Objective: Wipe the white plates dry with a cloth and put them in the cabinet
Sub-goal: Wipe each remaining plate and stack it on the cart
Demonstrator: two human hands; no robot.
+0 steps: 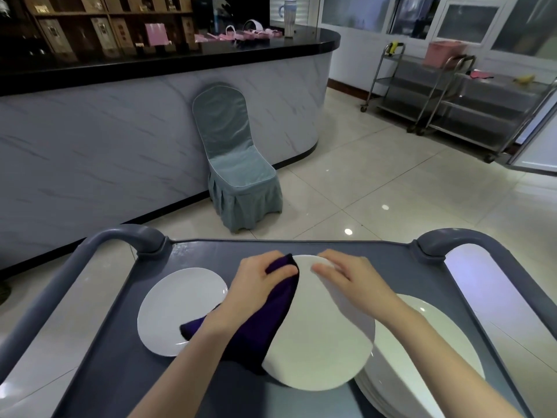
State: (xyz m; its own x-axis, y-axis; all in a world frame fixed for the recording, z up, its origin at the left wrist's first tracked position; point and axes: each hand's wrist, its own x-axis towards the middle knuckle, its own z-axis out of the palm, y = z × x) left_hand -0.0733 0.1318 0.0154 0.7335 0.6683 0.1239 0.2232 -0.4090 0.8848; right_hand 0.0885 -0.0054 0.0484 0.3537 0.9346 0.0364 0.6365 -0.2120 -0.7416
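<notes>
Stacked plates point(437, 342) sit nearest, right side of grey cart point(120, 366). Above them we hold a white plate point(319, 342): right hand point(349, 277), fingers together over its far rim; left hand point(256, 288) pinching purple cloth point(271, 327) against its left edge.

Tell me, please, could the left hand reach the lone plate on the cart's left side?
Probably yes: the lone plate lies open just beside the left hand, with only a corner of the purple cloth over it, though that hand grips the cloth.
</notes>
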